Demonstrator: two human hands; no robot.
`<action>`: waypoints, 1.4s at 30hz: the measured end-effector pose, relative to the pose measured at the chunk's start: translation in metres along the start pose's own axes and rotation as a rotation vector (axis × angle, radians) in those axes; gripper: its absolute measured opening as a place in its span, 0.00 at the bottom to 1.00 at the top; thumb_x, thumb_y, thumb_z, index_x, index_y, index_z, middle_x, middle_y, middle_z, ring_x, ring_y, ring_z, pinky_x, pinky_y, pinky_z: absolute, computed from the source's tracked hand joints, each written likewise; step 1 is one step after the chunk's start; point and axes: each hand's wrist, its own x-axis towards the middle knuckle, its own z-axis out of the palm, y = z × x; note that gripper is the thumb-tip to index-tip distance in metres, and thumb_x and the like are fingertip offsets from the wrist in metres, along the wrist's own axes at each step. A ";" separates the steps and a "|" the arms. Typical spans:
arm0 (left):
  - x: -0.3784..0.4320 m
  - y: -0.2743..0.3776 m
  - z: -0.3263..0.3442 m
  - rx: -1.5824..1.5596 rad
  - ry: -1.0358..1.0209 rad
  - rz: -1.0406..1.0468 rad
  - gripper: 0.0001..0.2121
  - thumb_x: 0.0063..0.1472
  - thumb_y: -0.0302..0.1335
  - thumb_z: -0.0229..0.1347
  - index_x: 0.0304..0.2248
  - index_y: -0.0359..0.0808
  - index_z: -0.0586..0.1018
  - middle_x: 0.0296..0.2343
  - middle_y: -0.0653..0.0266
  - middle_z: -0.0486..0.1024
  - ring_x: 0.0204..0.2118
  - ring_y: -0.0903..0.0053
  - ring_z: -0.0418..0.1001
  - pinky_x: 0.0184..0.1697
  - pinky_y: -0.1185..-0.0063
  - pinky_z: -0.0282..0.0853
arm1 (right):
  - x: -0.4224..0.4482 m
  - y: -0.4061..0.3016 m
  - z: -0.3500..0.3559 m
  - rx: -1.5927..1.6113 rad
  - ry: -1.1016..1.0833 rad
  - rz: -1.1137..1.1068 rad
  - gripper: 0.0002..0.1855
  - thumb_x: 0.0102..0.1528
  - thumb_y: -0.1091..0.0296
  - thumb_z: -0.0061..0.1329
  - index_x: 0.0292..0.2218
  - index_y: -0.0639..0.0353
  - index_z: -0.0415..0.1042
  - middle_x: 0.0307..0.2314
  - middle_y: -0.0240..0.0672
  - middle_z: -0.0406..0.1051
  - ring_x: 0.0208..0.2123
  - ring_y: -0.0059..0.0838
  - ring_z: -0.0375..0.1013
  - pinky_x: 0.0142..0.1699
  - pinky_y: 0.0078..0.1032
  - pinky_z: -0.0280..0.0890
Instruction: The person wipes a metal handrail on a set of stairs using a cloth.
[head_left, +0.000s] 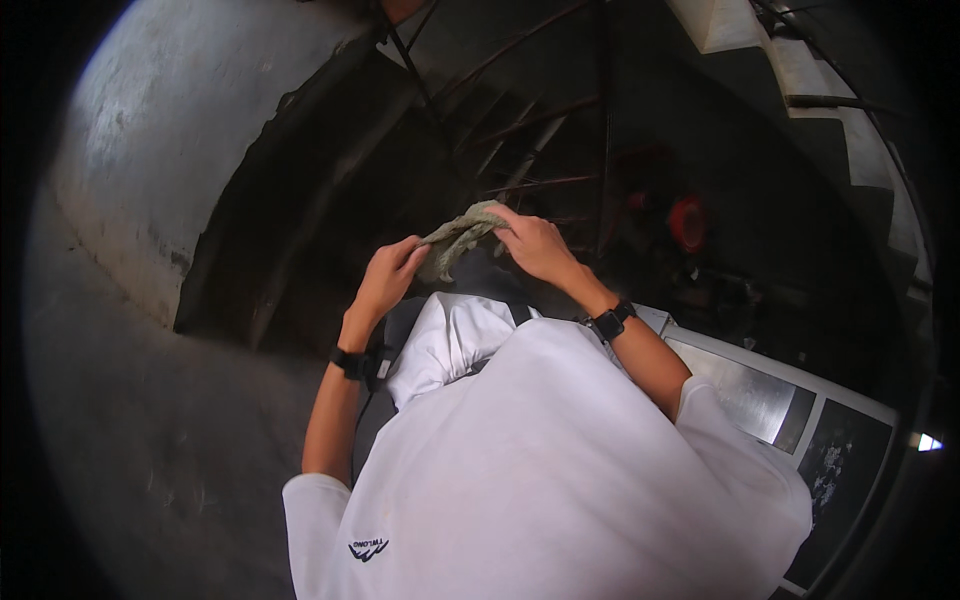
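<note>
A greenish-grey cloth (466, 226), bunched and partly twisted, stretches between my two hands in front of my waist. My left hand (390, 271) pinches its left end between thumb and fingers. Higher up and to the right, my right hand (536, 244) grips the other end, with the thumb side towards the cloth. A loose fold of the cloth hangs down between the hands. Both wrists wear dark bands, and the right one (610, 322) carries a square watch-like device. Below the cloth, white fabric (450, 337) lies bunched over my lap or waist.
At the left stands a pale plastered wall (172, 142) with a dark, ragged edge. Rusty metal bars (517, 127) rise ahead, near concrete stairs (847, 120) at upper right. A red round object (688, 223) sits in shadow. A metal-framed cabinet (780, 390) is at my right.
</note>
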 end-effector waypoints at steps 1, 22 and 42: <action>-0.009 -0.002 -0.002 -0.013 0.070 -0.005 0.10 0.60 0.29 0.48 0.26 0.29 0.69 0.17 0.49 0.63 0.19 0.59 0.62 0.24 0.71 0.58 | -0.002 -0.004 0.005 -0.059 0.012 -0.046 0.20 0.55 0.66 0.42 0.50 0.52 0.62 0.28 0.47 0.71 0.31 0.45 0.71 0.36 0.34 0.65; 0.084 0.085 0.108 -0.170 0.167 0.059 0.07 0.58 0.25 0.53 0.31 0.28 0.71 0.18 0.63 0.67 0.20 0.86 0.60 0.24 0.84 0.58 | -0.016 0.140 -0.057 -0.086 -0.097 0.167 0.17 0.54 0.54 0.41 0.36 0.58 0.72 0.28 0.46 0.72 0.32 0.47 0.72 0.38 0.35 0.65; 0.224 0.158 0.257 -0.160 -0.551 0.080 0.14 0.56 0.26 0.53 0.41 0.32 0.72 0.33 0.51 0.74 0.34 0.59 0.73 0.35 0.75 0.68 | -0.055 0.332 -0.045 0.921 0.037 0.050 0.26 0.59 0.48 0.32 0.47 0.62 0.64 0.40 0.36 0.68 0.41 0.29 0.68 0.46 0.28 0.64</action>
